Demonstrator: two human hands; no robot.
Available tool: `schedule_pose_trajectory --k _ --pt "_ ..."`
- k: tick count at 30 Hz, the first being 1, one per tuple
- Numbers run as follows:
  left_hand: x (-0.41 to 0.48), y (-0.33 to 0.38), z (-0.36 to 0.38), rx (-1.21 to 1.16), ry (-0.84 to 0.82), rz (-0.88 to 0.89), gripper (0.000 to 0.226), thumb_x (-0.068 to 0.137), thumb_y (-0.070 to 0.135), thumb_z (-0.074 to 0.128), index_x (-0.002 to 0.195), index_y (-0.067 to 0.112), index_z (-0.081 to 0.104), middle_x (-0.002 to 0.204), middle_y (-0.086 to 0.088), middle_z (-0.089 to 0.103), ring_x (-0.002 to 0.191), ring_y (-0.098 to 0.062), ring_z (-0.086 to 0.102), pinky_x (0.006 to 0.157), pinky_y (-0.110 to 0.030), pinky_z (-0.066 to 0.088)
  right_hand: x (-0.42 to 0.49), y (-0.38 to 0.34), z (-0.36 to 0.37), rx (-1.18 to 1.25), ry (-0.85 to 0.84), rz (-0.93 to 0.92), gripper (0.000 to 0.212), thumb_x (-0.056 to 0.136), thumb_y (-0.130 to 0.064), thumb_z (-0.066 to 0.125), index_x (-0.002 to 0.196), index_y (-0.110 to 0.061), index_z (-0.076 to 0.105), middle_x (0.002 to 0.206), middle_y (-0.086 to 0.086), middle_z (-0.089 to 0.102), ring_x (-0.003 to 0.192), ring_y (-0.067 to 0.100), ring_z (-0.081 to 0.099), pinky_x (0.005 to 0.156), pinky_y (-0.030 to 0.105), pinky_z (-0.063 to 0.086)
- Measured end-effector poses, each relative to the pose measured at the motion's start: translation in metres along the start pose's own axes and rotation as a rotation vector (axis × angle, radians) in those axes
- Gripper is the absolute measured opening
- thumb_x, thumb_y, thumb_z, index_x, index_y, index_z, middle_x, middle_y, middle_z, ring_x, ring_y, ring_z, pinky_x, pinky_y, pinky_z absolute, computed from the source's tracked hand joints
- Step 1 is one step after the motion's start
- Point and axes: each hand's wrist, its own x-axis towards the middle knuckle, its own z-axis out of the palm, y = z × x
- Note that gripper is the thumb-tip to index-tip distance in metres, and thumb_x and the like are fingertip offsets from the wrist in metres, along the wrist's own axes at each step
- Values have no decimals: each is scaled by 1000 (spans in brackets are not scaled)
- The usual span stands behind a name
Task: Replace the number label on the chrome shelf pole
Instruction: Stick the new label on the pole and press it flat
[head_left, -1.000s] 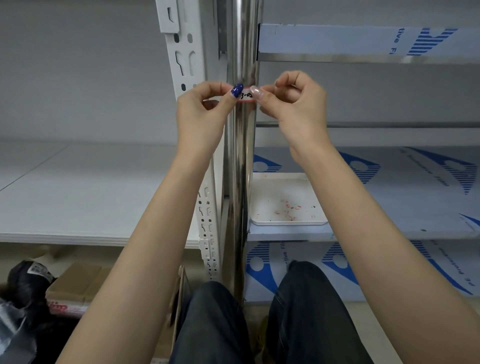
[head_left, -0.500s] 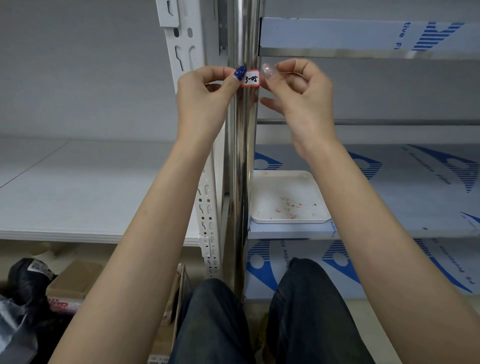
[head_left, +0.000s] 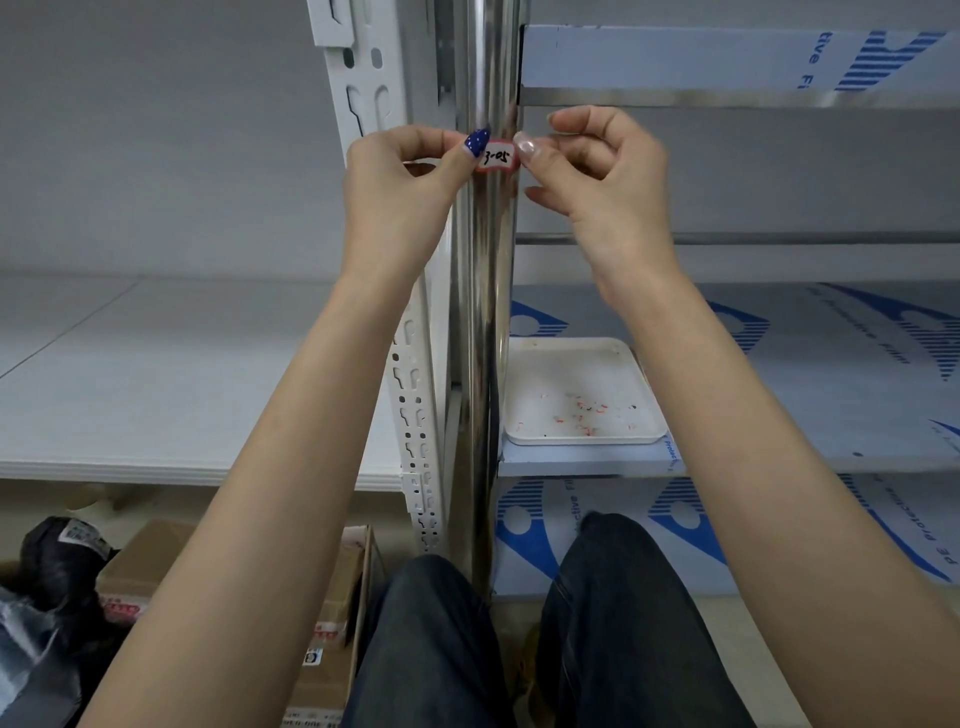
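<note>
Holding the number label flat against the chrome pole, left hand thumb pinning its left edge, right hand fingertip at the right edge; probably flimsy, sticky paper, best handled by the edges

Red-edged white label lies on upright chrome pole.

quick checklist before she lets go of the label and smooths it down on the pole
1. Label against the chrome pole: ok.
2. Label level: not ok, it tilts slightly.
3. Handwriting faces out, readable: ok.
4. Left hand thumb pins the label's left end: ok.
5. Right hand fingertip at the right end: ok; actual touch cannot tell.
6. Label fully stuck, no lifted edge: cannot tell.
</note>
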Motion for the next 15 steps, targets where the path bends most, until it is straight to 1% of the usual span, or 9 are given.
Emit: schedule_pose_trajectory --k 3,8,11,15 --pt "0 1 -2 -9 -8 -3 8 87 29 66 80 25 67 67 17 60 64 7 54 68 -14 44 -1 1 1 -19 -20 -10 28 80 -9 73 99 -15 53 79 -6 67 79 3 66 81 27 57" --pt "0 2 -2 -5 -26 -2 10 86 27 66 77 27 66 66 17 60 60 12 53 63 -9 42 2 3 0 -34 0 5 25 80 -5 72 94 -16 55 75 -7 67 75 1 67 83 28 57" --pt "1 2 -2 7 -32 3 11 86 28 67 75 28 65 67 16 60 59 11 53 62 -8 41 4 5 1 -34 14 28 26 79 -6 74 90 -19 55 74 -7 68 75 1 67 84 28 57" --pt "3 -1 -2 50 -25 22 10 86 28 66 77 26 66 70 14 61 62 4 52 66 -14 42 4 5 3 -15 37 50 27 77 -5 75 89 -17 55 73 -7 68 71 0 67 78 20 56"
